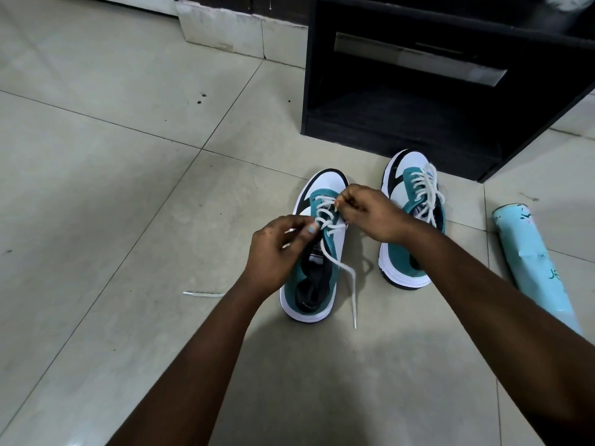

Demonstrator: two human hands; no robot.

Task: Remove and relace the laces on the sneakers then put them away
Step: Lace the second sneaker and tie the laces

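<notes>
Two teal, white and black sneakers stand on the tiled floor, toes pointing away from me. On the left sneaker the white lace is partly threaded; one loose end trails to the floor at the right and another end lies on the floor at the left. My left hand pinches the lace at the eyelets on the shoe's left side. Over the upper eyelets, my right hand pinches the lace too. The right sneaker is laced and partly hidden behind my right forearm.
A black cabinet with an open lower shelf stands just behind the sneakers. A light blue cylindrical tube lies on the floor at the right. Pale tiled floor stretches to the left, with a white wall base at the back.
</notes>
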